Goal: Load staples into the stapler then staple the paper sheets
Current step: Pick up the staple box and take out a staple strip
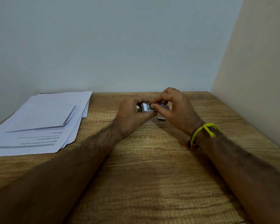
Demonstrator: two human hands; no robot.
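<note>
Wood-grain table seen from the head camera, set against a pale blue-grey wall with a cream wall at the right. Both bare forearms reach forward to meet near the far middle of the tabletop. Left hand: fingers and thumb curled round a small open staple box, which is held just above the table; its white walls and grey contents face the camera. Right hand: thumb and forefinger brought together in a narrow pinch at the box's right edge, touching it; whether a strip of staples lies between the fingertips cannot be told. A small purple-tinted object shows between the right fingers, too hidden to identify. The stapler cannot be picked out with any certainty. A small grey piece, possibly a staple strip, lies on the table just below and between the two hands. Yellow band and a darker cord circle the right wrist. Paper sheets lie in a loose, fanned stack at the left of the table, well apart from the hands, with a smaller folded sheet on top and printed lines visible on the lower sheet.
</note>
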